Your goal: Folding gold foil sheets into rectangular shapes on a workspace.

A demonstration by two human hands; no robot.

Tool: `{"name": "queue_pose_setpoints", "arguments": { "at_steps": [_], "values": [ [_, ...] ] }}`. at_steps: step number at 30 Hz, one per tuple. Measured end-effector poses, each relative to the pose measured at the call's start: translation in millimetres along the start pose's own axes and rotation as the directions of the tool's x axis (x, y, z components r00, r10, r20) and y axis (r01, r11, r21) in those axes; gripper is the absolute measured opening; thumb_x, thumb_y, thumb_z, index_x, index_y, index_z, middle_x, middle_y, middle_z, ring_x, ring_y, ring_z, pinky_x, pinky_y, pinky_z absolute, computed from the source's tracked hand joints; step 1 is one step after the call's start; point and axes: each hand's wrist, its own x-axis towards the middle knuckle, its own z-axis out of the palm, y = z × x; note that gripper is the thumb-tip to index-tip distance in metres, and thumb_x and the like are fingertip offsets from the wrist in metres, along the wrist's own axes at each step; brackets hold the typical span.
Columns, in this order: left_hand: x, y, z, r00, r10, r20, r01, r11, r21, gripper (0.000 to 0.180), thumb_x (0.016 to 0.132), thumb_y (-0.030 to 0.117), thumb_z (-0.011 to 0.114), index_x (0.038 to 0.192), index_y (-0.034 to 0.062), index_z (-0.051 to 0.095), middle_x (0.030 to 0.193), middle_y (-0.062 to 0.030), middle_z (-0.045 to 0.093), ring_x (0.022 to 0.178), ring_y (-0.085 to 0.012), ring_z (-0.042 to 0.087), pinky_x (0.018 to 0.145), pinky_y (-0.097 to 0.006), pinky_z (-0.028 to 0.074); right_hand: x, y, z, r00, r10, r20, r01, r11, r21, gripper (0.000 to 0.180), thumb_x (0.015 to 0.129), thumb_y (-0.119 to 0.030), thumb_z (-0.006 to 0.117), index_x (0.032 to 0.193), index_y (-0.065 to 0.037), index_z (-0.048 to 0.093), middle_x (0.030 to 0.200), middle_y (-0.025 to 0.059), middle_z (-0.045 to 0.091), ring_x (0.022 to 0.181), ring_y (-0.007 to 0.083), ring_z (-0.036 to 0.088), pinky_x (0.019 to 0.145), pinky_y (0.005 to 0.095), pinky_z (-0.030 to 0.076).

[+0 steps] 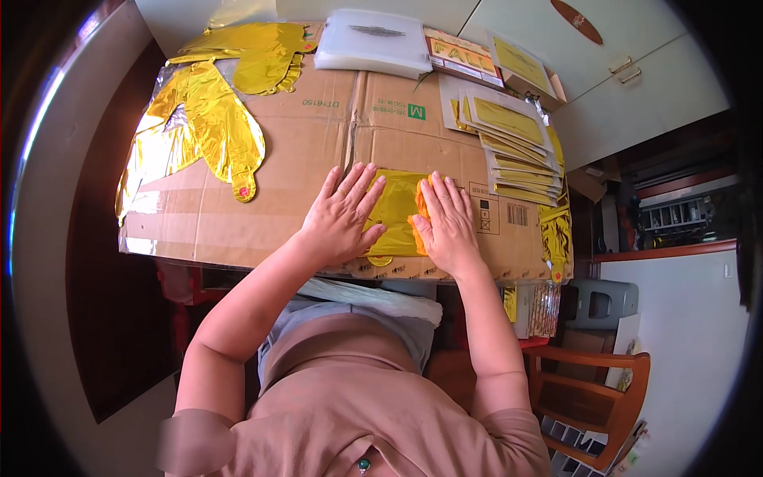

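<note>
A folded gold foil balloon (pixel 391 208) lies flat on the cardboard near the front edge, between my two hands. My left hand (pixel 338 213) rests palm down along its left side, fingers stretched and a little apart, with a ring on one finger. On the right side my right hand (pixel 451 222) lies flat over an orange cloth (pixel 420 226), pressing it down without fingers wrapped round it. Most of the cloth is hidden under that palm. A small rounded gold tab (pixel 381 261) sticks out below the foil.
Loose gold foil balloons (pixel 214 119) spread over the left of the cardboard surface (pixel 306 151). A stack of clear plastic sleeves (pixel 372 44) sits at the back. Flat packs of gold foil (pixel 517 151) overlap at right, near a printed box (pixel 462 56). A wooden chair (pixel 628 381) stands lower right.
</note>
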Motion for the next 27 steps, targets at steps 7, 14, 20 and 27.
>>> {"name": "queue_pose_setpoints", "arguments": {
  "at_steps": [7, 14, 20, 27],
  "values": [
    [2, -3, -6, 1.0, -0.01, 0.012, 0.011, 0.994, -0.107, 0.077, 0.1, 0.053, 0.046, 0.157, 0.0039, 0.031, 0.164, -0.0198, 0.026, 0.154, -0.033, 0.022, 0.125, -0.054, 0.013, 31, 15, -18, 0.996, -0.06, -0.068, 0.068, 0.989, 0.13, 0.056, 0.092, -0.034, 0.069, 0.139, -0.008, 0.056, 0.142, 0.0159, 0.054, 0.133, 0.0346, 0.048, 0.118, 0.051, 0.03],
    [-27, -4, -44, 0.984, 0.166, -0.059, -0.176, 0.939, -0.296, 0.079, 0.089, 0.045, 0.063, 0.155, 0.0088, 0.037, 0.16, -0.019, 0.034, 0.151, -0.0368, 0.029, 0.123, -0.056, 0.017, 10, 6, -9, 0.981, -0.19, -0.031, 0.192, 0.976, 0.103, 0.051, 0.093, -0.028, 0.067, 0.137, -0.004, 0.058, 0.143, 0.0146, 0.055, 0.135, 0.0345, 0.047, 0.117, 0.0478, 0.034],
    [-68, 20, -29, 0.905, 0.406, -0.129, -0.421, 0.899, -0.123, 0.062, 0.081, 0.025, 0.07, 0.139, 0.0082, 0.056, 0.145, -0.0159, 0.053, 0.133, -0.0317, 0.052, 0.113, -0.053, 0.038, -7, -9, -11, 0.975, -0.222, -0.031, 0.224, 0.96, 0.171, 0.049, 0.094, -0.027, 0.066, 0.136, -0.004, 0.058, 0.143, 0.0167, 0.051, 0.134, 0.037, 0.045, 0.114, 0.0478, 0.036],
    [-59, 21, -20, 0.906, 0.351, -0.237, -0.401, 0.891, -0.213, 0.047, 0.079, 0.013, 0.072, 0.125, 0.0051, 0.065, 0.127, -0.0118, 0.063, 0.119, -0.0287, 0.062, 0.104, -0.045, 0.049, -13, -12, -22, 0.969, -0.226, -0.096, 0.242, 0.947, 0.21, 0.046, 0.091, -0.025, 0.069, 0.132, -0.006, 0.061, 0.138, 0.0168, 0.053, 0.13, 0.0374, 0.048, 0.113, 0.0497, 0.037]
  ]
}}
